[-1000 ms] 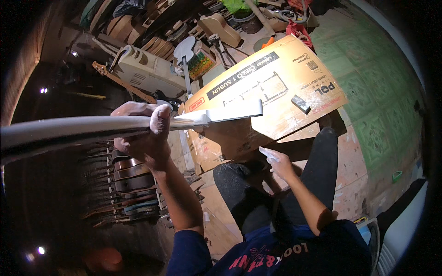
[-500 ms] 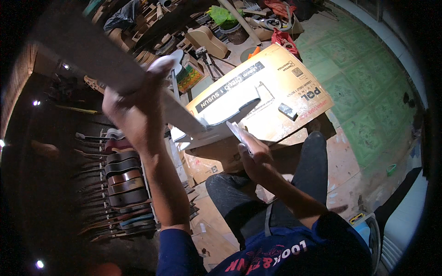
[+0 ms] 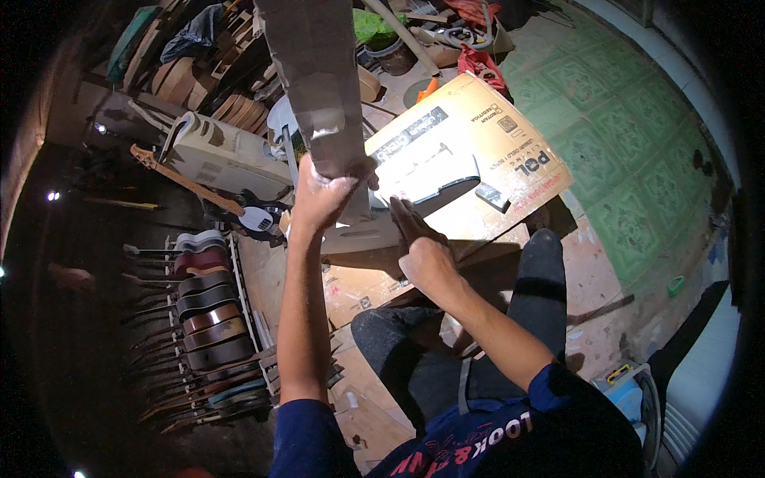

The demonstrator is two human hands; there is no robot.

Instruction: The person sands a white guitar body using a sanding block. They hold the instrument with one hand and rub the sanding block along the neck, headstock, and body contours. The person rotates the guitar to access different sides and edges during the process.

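My left hand point(image 3: 327, 191) is closed round the dark, flat neck point(image 3: 315, 88) of a guitar, which rises toward me. Its pale body point(image 3: 430, 171), with a glossy black edge, rests on a cardboard sheet point(image 3: 510, 151). My right hand point(image 3: 422, 251) lies with its fingers together against the near side of the body. A thin grey sheet showed in those fingers half a second ago; now it is mostly hidden. A small dark block point(image 3: 492, 197) lies on the cardboard just right of the body.
At the left a rack point(image 3: 253, 295) holds several guitars. Behind it lean an electric guitar point(image 3: 255, 217) and a white appliance casing point(image 3: 227, 159). Wood parts point(image 3: 187, 84) and a bucket point(image 3: 394, 60) crowd the far side. Green tiles point(image 3: 613, 167) cover the floor at right.
The guitar has turned: its neck swung from upper left to nearly straight ahead, and the body shifted right. My left hand moved right with it; my right hand came against the body's side.
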